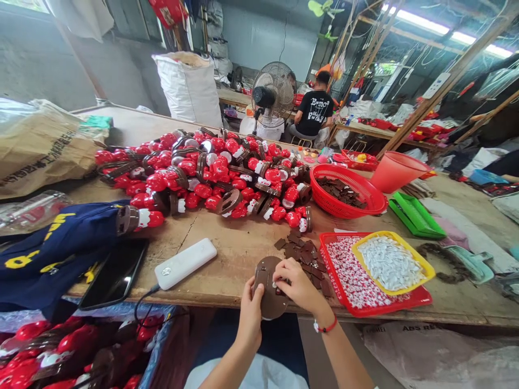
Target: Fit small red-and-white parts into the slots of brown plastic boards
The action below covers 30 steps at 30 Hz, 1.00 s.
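Note:
My left hand point(251, 310) grips the near edge of a brown plastic toy base point(268, 289) at the table's front edge. My right hand point(295, 282) lies over that base with fingers curled, pressing a small brown piece against it; the piece is mostly hidden. Loose small brown plates point(305, 254) lie just beyond my right hand. A big heap of red, white and brown toy parts point(211, 173) covers the middle of the wooden table point(227, 243).
A red tray point(357, 302) holds red-white bits and a yellow tray point(391, 262) of white pieces. Red basket point(348, 192), green tray point(413, 216), white power bank point(185, 263), phone point(115, 275), navy cloth point(52, 248). A person in a black shirt point(315, 111) sits by a fan point(272, 94).

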Tool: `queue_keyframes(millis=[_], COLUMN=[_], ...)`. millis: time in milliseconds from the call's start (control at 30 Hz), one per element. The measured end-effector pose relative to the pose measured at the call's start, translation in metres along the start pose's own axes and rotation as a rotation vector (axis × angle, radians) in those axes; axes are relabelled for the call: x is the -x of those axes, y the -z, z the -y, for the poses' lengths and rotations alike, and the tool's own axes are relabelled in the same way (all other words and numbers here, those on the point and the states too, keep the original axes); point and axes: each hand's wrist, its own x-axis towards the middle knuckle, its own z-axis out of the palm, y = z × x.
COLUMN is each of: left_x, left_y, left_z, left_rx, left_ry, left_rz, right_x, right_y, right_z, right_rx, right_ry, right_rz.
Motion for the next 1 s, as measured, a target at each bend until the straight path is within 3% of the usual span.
queue_keyframes(millis=[267, 467, 800, 900, 1000], left_x=[-0.003, -0.002, -0.002, 0.001, 0.002], left_y=[0.006, 0.007, 0.01, 0.009, 0.008], left_z=[-0.008, -0.002, -0.002, 0.002, 0.005], left_rx=[-0.036, -0.063, -0.066, -0.071, -0.066], left_ry=[0.037, 0.0, 0.031, -0.009, -0.044], left_rz=[0.106, 0.155, 0.121, 0.154, 0.183], right_x=[0.011, 0.007, 0.014, 0.006, -0.007], right_y=[0.011, 0.011, -0.002, -0.003, -0.007], right_z=[-0.007, -0.005, -0.012, -0.01, -0.007], right_rx=[-0.091, -0.269, -0.311, -0.331, -0.29], right_ry=[0.069, -0.078, -0.238, -0.222, -0.3], right_rz=[0.201, 0.057, 0.094, 0.016, -0.079])
